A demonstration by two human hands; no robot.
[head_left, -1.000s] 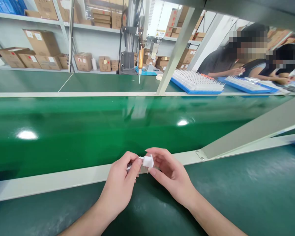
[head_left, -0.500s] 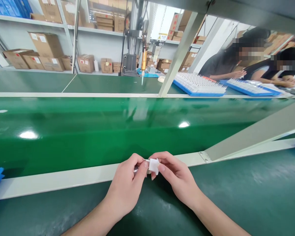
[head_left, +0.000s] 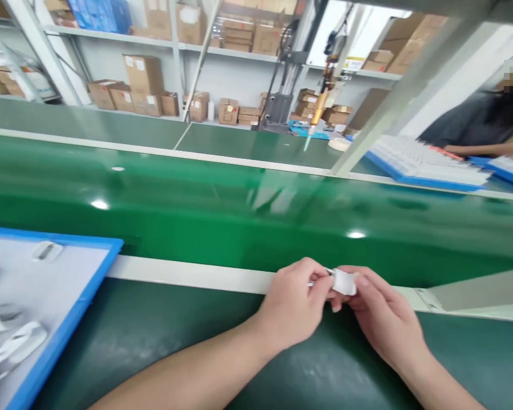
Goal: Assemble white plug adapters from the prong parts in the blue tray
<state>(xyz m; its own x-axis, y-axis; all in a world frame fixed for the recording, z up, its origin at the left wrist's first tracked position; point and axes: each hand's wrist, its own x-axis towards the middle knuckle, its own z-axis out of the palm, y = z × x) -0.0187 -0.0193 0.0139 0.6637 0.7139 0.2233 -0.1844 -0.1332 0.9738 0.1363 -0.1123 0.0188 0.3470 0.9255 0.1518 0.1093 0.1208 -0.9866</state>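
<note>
Left hand (head_left: pixel 297 304), one: thumb and forefinger pinched on the thin end of a small white piece (head_left: pixel 345 283). Right hand (head_left: pixel 385 313), one: thumb and fingers closed on the piece's other side. Piece held above the far edge of the worktop (head_left: pixel 162 324), over the pale rail (head_left: pixel 196 275); no lettering discernible.

Tray (head_left: pixel 79 310), blue-rimmed: at the worktop's left, far right corner over the rail; loose white parts (head_left: pixel 19 347) inside, one (head_left: pixel 48 250) near its far edge.

Belt (head_left: pixel 188 222), green, glossy.

Far bench (head_left: pixel 239 142): tray of white pieces (head_left: pixel 427 165) by its near edge; dispenser (head_left: pixel 318 108), amber-barrelled; yellow label (head_left: pixel 354 62) behind, print illegible.

Person (head_left: pixel 465 122), dark-clothed, beyond that tray.

Cartons (head_left: pixel 143 74), shelved, white-labelled; wording too small to read.
</note>
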